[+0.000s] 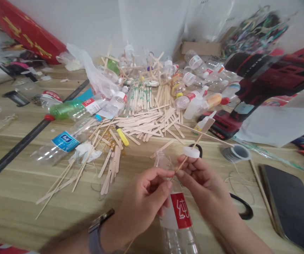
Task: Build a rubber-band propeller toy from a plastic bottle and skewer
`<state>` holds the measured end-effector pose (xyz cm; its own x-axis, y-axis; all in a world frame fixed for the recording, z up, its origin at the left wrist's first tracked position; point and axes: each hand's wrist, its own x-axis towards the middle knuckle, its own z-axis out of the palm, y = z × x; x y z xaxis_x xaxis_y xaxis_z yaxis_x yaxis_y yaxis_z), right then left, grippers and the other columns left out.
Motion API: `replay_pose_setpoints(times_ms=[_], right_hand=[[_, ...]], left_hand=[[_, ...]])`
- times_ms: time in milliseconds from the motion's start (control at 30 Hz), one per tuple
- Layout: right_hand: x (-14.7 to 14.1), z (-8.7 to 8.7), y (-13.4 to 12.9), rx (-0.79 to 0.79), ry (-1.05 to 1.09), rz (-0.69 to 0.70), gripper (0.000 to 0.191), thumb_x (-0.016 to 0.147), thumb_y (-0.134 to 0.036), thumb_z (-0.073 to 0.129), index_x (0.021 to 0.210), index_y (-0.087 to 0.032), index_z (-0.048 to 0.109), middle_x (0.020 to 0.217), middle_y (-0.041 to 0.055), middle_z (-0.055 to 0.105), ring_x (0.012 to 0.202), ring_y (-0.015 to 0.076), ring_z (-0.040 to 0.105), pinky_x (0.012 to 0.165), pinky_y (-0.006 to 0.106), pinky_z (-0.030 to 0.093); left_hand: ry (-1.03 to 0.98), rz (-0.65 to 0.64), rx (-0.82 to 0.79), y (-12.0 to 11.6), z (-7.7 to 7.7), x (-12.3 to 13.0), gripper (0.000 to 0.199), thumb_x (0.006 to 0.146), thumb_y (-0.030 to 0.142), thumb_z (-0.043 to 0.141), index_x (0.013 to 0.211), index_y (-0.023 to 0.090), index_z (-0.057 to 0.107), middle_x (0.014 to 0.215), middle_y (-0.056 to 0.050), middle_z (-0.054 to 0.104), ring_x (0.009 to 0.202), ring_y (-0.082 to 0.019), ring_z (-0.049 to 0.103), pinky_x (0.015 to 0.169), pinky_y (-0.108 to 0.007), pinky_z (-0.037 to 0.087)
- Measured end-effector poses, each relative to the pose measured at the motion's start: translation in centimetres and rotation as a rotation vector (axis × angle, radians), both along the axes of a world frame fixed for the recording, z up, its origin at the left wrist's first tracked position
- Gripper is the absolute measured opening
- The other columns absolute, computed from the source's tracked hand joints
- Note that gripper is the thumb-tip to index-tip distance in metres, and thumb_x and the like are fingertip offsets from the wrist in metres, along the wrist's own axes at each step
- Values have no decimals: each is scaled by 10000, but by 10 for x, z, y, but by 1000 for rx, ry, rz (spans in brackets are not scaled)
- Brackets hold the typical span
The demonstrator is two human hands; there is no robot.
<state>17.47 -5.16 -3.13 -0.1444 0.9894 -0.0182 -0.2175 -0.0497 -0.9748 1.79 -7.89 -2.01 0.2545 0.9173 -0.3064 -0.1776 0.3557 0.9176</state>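
Observation:
In front of me, both hands pinch a thin wooden skewer [183, 164]. My left hand [152, 190] grips its lower part between thumb and forefinger. Just above that, my right hand [203, 180] closes its fingertips on the same skewer, close to a white plastic cap [191, 152]. The skewer slants up past the cap, and a flat craft stick [207, 127] shows at its upper end. Whether the skewer passes through the cap, I cannot tell. Beneath my hands is a clear plastic bottle [185, 211] with a red and white label, partly hidden by them.
A red cordless drill [260, 81] stands at right, beside a wire spool [236, 153] and a dark phone [291, 204]. Craft sticks [141, 123] are piled mid-table near a yellow marker [122, 135]. Plastic bottles [65, 141] lie left and behind.

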Motion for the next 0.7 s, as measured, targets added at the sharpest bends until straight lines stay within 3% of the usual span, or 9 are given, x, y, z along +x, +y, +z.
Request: replay_pose_setpoints(times_ms=[700], right_hand=[[0,-5,-1,3,-82,-44,236,779,-374,779,967,-264,689,755,-7,673,680,116,613,627,188,521]], left_hand=[[-14,-9,25,-2,-5,-2,283,873,337,608,1080,151,659,555,59,537,428,-52,446,427,-159,368]])
